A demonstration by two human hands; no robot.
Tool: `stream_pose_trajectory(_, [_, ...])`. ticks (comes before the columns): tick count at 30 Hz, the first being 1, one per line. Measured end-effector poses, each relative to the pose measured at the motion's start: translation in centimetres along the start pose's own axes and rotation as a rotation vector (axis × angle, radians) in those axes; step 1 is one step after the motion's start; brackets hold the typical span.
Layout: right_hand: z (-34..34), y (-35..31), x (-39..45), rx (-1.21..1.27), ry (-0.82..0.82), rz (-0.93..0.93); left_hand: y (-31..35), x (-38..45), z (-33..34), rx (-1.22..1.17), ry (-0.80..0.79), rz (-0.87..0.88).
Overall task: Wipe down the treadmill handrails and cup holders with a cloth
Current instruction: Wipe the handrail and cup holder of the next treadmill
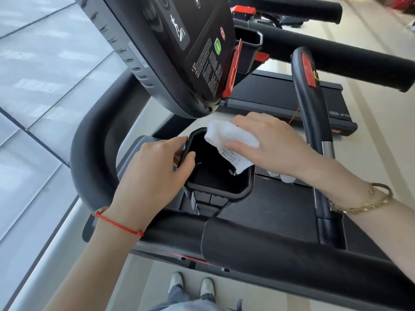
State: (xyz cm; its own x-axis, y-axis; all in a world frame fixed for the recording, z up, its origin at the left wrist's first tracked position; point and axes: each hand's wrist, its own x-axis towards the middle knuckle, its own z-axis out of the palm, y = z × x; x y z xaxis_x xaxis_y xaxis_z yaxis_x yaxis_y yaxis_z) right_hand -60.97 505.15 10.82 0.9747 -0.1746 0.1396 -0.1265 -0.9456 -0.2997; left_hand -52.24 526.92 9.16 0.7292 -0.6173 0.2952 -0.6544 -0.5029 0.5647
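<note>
The treadmill [258, 250] fills the floor, its black handrail [269, 245] running across under both wrists. Beyond it sits the cup holder [215, 189]. The left hand [148, 173] grips its near-left rim, fingers curled; the right hand [274, 144] holds the white cloth [231, 140] bunched against the far-right rim.

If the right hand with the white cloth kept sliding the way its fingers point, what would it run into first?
Probably the left hand. The right hand points leftward across the cup holder, pressing the cloth at its rim; the left hand grips the opposite rim. Depth is unclear, so it might dip into the holder first.
</note>
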Motion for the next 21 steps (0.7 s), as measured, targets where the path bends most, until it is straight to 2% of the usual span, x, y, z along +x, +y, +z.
stream_pose_trajectory(4, [0.9, -1.9, 2.6, 0.000, -0.020, -0.031, 0.1, 0.0, 0.0, 0.009, 0.012, 0.011])
stream_pose_trajectory(7, [1.0, -1.8, 2.1, 0.091, 0.036, 0.011, 0.1, 0.0, 0.0, 0.005, 0.014, 0.016])
stream_pose_trajectory(10, [1.0, -0.9, -0.5, 0.173, 0.105, 0.141, 0.0, 0.0, 0.1, -0.002, 0.019, 0.013])
stream_pose_trajectory(14, [1.3, -1.0, -2.9, 0.254, 0.076, 0.339, -0.1, 0.0, 0.3, -0.007, 0.027, 0.023])
stream_pose_trajectory(21, [2.1, -2.5, -5.2, 0.342, 0.001, 0.486, -0.3, 0.0, 0.4, 0.054, 0.037, 0.068])
